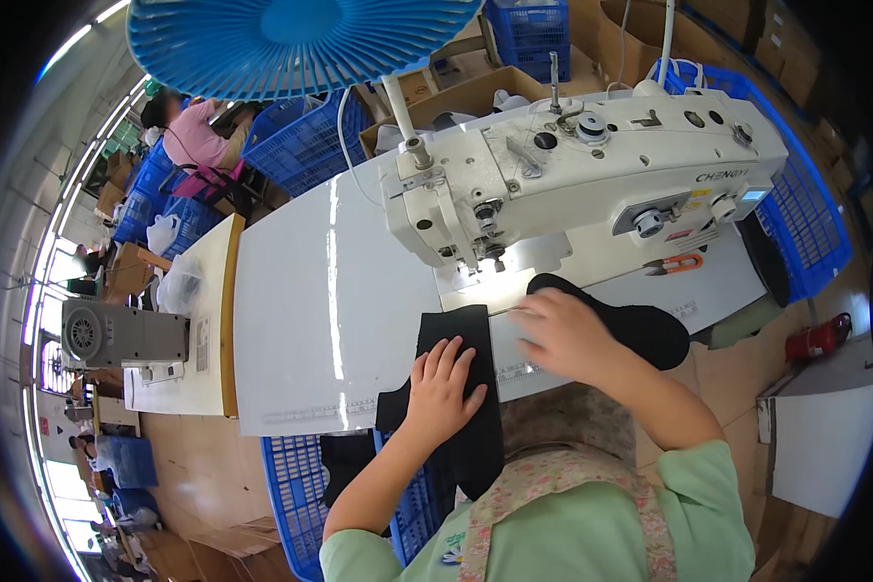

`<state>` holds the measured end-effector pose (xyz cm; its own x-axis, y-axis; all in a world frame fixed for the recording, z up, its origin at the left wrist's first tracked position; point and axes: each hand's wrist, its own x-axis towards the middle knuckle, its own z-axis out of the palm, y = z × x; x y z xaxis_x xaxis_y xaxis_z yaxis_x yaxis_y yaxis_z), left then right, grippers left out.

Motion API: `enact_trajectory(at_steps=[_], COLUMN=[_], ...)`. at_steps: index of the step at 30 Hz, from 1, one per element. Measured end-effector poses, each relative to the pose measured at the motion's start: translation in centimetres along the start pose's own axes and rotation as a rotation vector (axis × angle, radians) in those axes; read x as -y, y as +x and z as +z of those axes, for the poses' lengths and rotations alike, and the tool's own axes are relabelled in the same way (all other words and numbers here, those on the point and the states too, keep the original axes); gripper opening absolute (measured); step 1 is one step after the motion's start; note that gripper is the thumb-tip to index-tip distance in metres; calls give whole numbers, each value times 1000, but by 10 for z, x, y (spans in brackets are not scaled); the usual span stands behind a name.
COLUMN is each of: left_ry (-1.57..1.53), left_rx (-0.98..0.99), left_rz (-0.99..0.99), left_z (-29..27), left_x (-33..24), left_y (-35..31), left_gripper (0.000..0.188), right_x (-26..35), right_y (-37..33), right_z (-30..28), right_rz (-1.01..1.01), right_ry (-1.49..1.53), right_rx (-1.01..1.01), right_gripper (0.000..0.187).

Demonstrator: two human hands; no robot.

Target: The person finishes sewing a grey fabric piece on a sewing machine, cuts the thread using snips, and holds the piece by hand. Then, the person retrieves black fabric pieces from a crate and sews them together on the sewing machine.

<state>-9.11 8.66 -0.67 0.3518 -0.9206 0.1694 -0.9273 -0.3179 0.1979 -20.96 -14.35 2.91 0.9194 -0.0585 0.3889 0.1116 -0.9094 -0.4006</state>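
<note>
My left hand (pixel 444 390) lies flat with fingers spread on a black fabric piece (pixel 475 436), which rests on the white sewing table (pixel 291 291) and hangs over its front edge. My right hand (pixel 565 335) is slightly blurred, its fingers apart and pointing left, with nothing seen in them. It hovers between that piece and a second, curved black fabric piece (pixel 640 332) at the right, partly covering it. Beyond both hands stands a white sewing machine (pixel 572 184), its lamp lighting the needle area (pixel 485 267).
Orange-handled thread snips (pixel 677 264) lie on the machine bed. A blue fan (pixel 301 39) hangs over the far left. Below the table's front edge is a blue crate (pixel 296 485) with black fabric. A red fire extinguisher (pixel 817 338) stands right; a seated person (pixel 194 136) is far left.
</note>
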Motion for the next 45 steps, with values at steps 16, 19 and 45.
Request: enact_trajectory(at_steps=[16,19,45], left_ry=[-55,-89,-84], left_rx=[-57,-75,-35], left_rz=[29,68,114], left_z=[7,11,17], left_x=[15,19,35], left_y=[27,46,73], left_gripper=[56,56,71], right_x=[0,-24,-45], right_y=[50,20,24], right_z=[51,24,52], right_rz=[37,229,34], right_ry=[253,-137,-51], right_rx=[-59,-2,-83], right_gripper=[20,20,26])
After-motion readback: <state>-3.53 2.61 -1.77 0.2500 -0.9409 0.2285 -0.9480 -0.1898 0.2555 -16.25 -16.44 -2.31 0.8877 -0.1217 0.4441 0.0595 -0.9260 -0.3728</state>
